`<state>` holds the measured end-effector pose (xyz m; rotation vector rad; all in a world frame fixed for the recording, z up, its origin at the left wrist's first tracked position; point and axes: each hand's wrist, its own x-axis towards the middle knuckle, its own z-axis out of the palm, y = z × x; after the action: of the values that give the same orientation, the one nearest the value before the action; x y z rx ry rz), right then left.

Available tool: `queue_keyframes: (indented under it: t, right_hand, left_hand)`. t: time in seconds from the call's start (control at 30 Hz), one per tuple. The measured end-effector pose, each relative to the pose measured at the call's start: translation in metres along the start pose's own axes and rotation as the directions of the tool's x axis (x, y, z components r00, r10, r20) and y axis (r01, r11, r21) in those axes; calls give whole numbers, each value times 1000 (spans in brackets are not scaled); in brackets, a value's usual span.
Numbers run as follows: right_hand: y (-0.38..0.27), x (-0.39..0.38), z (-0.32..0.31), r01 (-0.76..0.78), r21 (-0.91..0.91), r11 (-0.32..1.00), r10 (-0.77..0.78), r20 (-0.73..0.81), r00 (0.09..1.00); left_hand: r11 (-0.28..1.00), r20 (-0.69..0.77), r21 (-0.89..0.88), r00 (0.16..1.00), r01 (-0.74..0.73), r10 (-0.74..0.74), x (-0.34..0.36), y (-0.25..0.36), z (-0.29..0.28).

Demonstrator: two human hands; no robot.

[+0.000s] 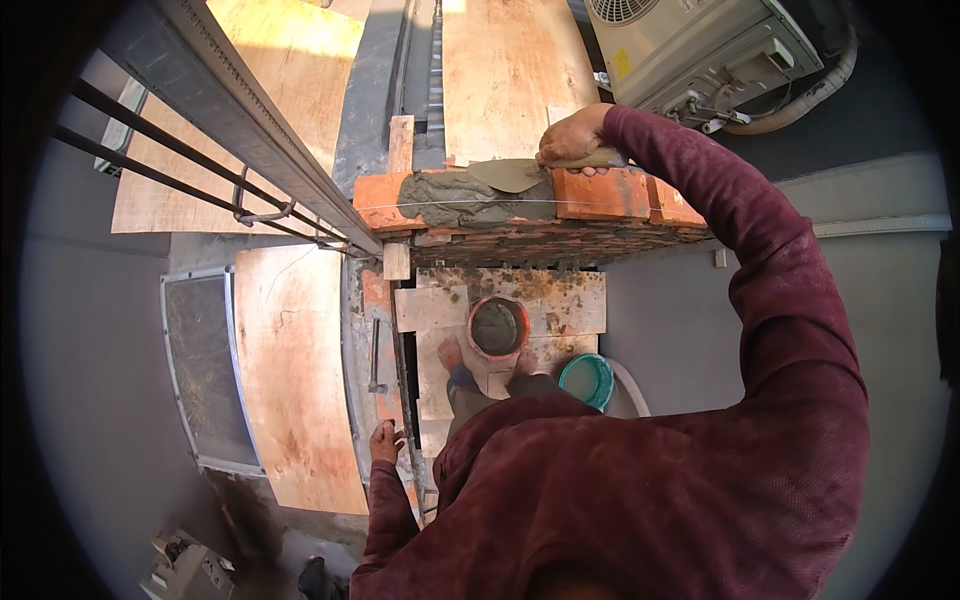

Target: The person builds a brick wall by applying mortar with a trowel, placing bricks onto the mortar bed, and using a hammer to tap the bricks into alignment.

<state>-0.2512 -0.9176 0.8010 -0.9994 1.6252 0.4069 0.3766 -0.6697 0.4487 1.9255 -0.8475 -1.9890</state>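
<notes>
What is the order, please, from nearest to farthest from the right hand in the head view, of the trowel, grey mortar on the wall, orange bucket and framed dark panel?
1. Trowel: held in the right hand.
2. Grey mortar: left of the hand, atop the wall.
3. Orange bucket: below, near the feet.
4. Framed dark panel: far left.

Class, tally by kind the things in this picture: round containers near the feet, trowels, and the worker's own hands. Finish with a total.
Round containers: 2 (orange bucket, teal basin)
Trowels: 1 (trowel on the mortar)
Hands: 2 (left hand, right hand)
Total: 5
</notes>
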Motion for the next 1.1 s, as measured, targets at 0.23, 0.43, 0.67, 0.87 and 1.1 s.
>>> queue_keyframes:
  t: [0.23, 0.43, 0.67, 0.87, 1.1]
  right_hand:
    - [29, -113, 46, 108, -277, 955, -213, -384, 898]
    - [15, -135, 172, 353, -343, 871, -487, -497, 718]
    - [10, 70, 279, 273, -264, 925, -363, -827, 429]
    - [98, 56, 286, 188, -167, 968, -236, -862, 449]
    - [55, 5, 300, 505, 290, 813, -33, -843, 537]
  left_hand:
    - [988, 60, 24, 986, 154, -155, 6, -44, -20]
    - [962, 28, 89, 965, 257, -260, -10, -68, -48]
    - [965, 56, 256, 996, 51, -67, 6, 17, -42]
    - [968, 73, 213, 990, -132, 119, -5, 94, -43]
    - [931, 52, 350, 990, 107, -133, 14, 27, -66]
